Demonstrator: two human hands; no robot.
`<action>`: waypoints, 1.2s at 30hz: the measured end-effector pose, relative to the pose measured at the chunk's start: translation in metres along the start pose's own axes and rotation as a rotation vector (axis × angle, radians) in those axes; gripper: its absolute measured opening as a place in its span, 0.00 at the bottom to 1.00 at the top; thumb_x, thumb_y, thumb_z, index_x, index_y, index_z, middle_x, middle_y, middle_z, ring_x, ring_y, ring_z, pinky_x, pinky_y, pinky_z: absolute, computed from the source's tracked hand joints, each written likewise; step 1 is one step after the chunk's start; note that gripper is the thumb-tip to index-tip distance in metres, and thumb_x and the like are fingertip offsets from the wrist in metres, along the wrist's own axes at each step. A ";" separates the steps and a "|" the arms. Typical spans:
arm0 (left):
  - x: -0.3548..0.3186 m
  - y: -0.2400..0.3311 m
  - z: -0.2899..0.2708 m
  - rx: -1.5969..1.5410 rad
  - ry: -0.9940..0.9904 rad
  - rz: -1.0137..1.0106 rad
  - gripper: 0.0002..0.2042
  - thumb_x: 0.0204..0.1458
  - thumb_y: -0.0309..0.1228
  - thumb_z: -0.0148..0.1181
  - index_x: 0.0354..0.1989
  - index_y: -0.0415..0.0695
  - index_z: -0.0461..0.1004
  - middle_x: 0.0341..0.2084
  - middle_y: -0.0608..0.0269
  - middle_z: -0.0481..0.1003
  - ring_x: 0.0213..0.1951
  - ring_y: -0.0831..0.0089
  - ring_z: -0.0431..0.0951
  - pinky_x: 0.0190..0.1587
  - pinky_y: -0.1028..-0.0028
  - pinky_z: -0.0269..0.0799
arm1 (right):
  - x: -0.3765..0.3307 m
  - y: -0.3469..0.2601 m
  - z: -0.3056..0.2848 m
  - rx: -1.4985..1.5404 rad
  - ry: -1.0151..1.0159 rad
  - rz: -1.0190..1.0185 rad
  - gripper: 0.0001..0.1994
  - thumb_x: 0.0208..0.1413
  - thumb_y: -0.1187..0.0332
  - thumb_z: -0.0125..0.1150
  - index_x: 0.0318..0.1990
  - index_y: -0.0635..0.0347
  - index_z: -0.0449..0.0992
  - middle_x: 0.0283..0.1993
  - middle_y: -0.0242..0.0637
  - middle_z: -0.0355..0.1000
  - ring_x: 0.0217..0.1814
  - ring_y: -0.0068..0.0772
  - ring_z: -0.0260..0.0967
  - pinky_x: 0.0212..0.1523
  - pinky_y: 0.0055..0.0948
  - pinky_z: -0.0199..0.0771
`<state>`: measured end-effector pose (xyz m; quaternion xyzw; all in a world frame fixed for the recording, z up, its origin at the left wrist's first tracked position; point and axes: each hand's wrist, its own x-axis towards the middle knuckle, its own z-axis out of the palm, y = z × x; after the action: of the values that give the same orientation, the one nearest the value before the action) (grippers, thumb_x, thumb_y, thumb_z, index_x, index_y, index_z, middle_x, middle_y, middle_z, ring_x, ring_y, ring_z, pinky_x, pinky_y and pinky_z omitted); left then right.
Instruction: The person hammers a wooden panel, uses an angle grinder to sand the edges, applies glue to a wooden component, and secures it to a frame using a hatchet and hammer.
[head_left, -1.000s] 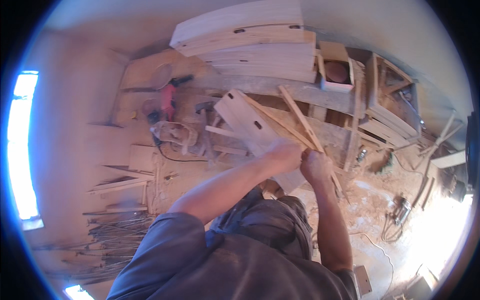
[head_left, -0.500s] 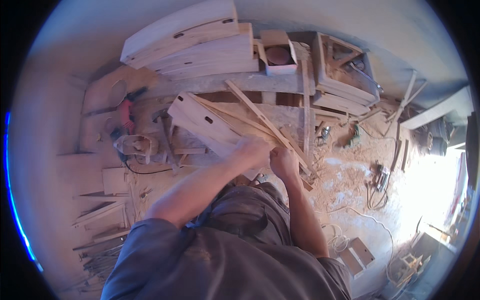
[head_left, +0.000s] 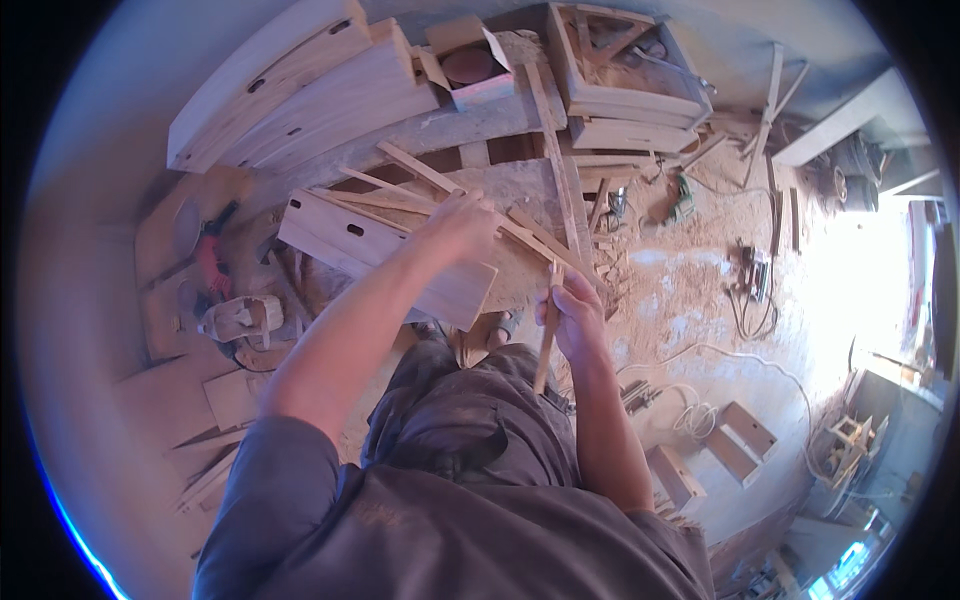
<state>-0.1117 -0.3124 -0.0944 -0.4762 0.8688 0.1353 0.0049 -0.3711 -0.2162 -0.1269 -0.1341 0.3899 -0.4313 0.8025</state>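
Observation:
My left hand (head_left: 462, 228) is closed over a long wooden strip (head_left: 420, 167), which slants across the low bench and emerges on the hand's right. Its fingertips are mostly hidden. Below that hand a pale wooden panel (head_left: 385, 254) with oval slots lies tilted against other strips. My right hand (head_left: 577, 312) stands to the right and nearer, its thumb and fingers pinching a short thin wooden stick (head_left: 549, 335) that points down toward my legs. The stick's upper end is close to the far strip's right end; I cannot tell whether they touch.
Large slotted boards (head_left: 270, 90) and an open cardboard box (head_left: 484, 92) stand at the back. A wooden drawer box (head_left: 635, 85) is at the far right. Power tools (head_left: 756, 272) and cords lie on the dusty floor. A red tool (head_left: 209, 258) lies at left.
My hands have moved apart: the left went up and left, the right down slightly. A short stick now shows in the right hand. The whole view has shifted.

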 end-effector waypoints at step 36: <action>-0.122 -0.009 0.004 -0.245 0.087 -0.646 0.09 0.64 0.30 0.53 0.34 0.40 0.76 0.33 0.46 0.80 0.41 0.45 0.80 0.43 0.52 0.71 | 0.039 -0.014 -0.096 -0.387 0.185 0.134 0.09 0.68 0.68 0.55 0.41 0.62 0.79 0.26 0.26 0.65 0.19 0.17 0.57 0.20 0.24 0.57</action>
<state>-0.0380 -0.2154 -0.0835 -0.7289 0.6500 0.2099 -0.0466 -0.4378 -0.2436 -0.2027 -0.2190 0.5454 -0.3046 0.7496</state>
